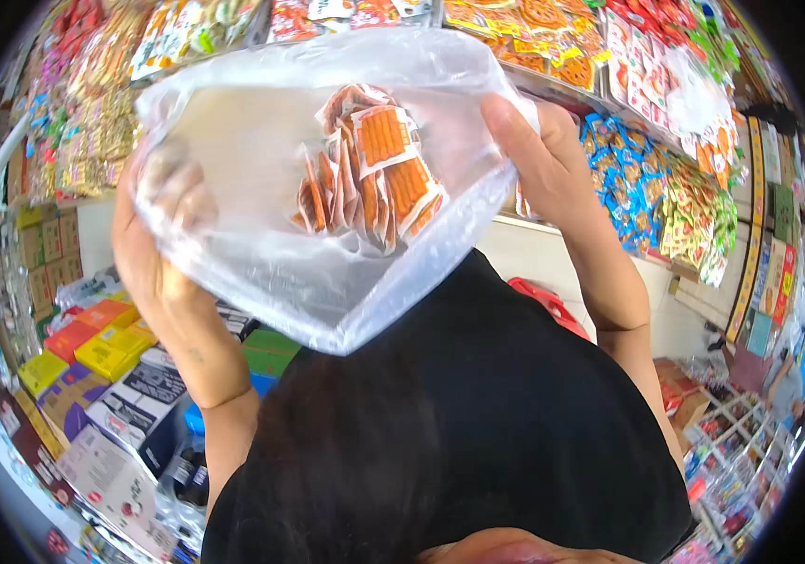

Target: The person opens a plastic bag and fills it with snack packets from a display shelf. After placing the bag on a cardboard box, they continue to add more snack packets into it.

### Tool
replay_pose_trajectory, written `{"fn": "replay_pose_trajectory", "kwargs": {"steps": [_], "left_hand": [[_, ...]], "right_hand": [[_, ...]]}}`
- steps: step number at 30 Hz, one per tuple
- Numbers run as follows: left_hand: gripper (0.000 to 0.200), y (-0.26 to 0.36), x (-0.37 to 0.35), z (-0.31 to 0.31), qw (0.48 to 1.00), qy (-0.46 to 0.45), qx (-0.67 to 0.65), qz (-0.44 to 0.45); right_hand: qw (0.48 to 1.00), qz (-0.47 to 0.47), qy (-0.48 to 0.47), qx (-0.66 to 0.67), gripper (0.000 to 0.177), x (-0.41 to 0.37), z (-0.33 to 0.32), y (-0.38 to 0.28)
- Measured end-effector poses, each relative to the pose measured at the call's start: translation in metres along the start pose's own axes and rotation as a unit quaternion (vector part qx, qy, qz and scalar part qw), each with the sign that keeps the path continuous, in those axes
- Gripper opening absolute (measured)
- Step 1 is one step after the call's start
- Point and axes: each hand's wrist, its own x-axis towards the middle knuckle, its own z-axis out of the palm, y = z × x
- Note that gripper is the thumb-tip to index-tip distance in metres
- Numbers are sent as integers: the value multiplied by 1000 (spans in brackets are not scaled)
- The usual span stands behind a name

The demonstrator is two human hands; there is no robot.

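Holding clear plastic bag (pixel 332 299) spread between hands: pinching right rim with right hand (pixel 539 150), grasping left side with blurred left hand (pixel 160 216). Inside bag, right of middle: orange-and-white packets (pixel 384 141), bunched. On far side: snack packs (pixel 553 33); at near left: boxes (pixel 111 352).

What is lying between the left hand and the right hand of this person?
In the head view, a translucent plastic bag holding orange packets spans the stretch between left hand and right hand.

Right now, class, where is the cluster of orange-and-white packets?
In the head view, the orange-and-white packets sit at upper centre, inside the translucent plastic bag, between the left hand and the right hand.
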Motion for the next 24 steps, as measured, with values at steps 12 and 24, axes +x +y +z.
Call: {"fn": "replay_pose_trajectory", "kwargs": {"steps": [12, 24], "left_hand": [[9, 1, 12, 9, 994, -22, -46, -98], [10, -63, 2, 19, 999, -18, -13, -49]], "right_hand": [[991, -2, 129, 35, 36, -48, 19, -21], [990, -37, 127, 54, 43, -47, -52, -9]]}}
